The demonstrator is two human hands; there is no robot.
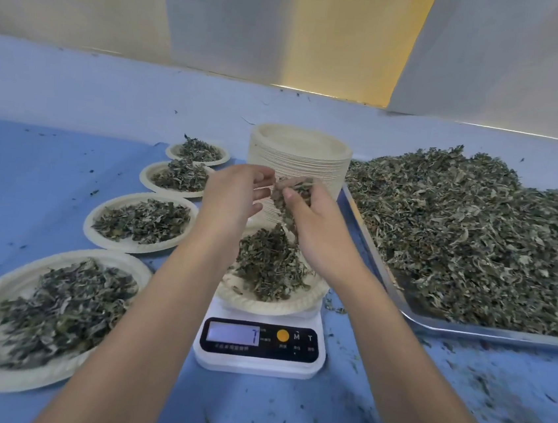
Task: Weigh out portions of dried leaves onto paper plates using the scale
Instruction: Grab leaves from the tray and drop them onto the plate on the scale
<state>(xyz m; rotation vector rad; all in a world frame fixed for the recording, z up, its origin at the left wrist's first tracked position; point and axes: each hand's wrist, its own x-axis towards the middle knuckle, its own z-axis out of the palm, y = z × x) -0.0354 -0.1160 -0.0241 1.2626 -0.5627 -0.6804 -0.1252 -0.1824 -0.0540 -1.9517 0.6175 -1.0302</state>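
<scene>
Four filled plates (122, 246) line the left of the surface (34, 168): portions done. A fifth plate (261, 304) sits on the scale (258, 360), partly heaped; the display is too blurred to read. The right hand (317, 229) is above it, fingers curled round a clump of dried leaves (289, 195). The left hand (234, 199) is alongside, fingers loose and gripping nothing. Judged: topping up. The tall stack of empty plates (296, 165) and the heaped tray (465, 329) suggest many portions left.

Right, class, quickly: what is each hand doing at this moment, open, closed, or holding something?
Left hand: open, fingers relaxed.
Right hand: holding a clump of dried leaves.
</scene>
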